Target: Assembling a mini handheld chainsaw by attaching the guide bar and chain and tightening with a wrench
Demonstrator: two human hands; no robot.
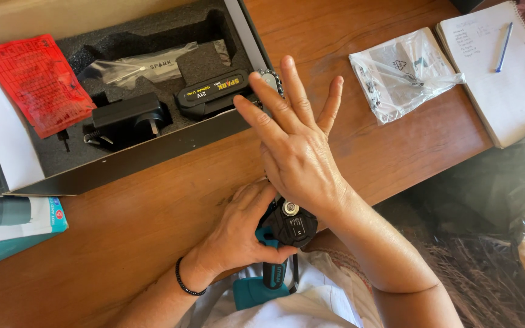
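Left hand [238, 234]: curled around the tool [284, 234], fingers wrapped on its black and teal body, thumb along the near side; a dark band sits on the wrist.
Right hand [296, 143]: flat and wide open, fingers spread and pointing away, gripping nothing; the heel of the palm rests over the tool's top.
Tool: at the near edge of the tabletop [153, 231], against the person's lap, well short of the box [135, 152]. A round silver knob shows on its black cover; the front end is hidden under the right hand, the teal grip partly lost against white clothing.
Box: open, far left of the tool, foam-lined. It holds a black battery [211, 91], a black charger [126, 118], a clear bag [144, 64] and a red sheet [37, 82]. Its far side is cut off by the frame.
Chain [271, 78]: only a few links peek out past the right fingertips, at the box's right wall.
Plastic bag [402, 70]: far right of the tool, contents hard to make out.
Notebook [505, 73]: beyond that bag, partly out of frame, a blue pen [504, 47] lying on it.
Carton [10, 222]: left of the tool, below the box, cut off.
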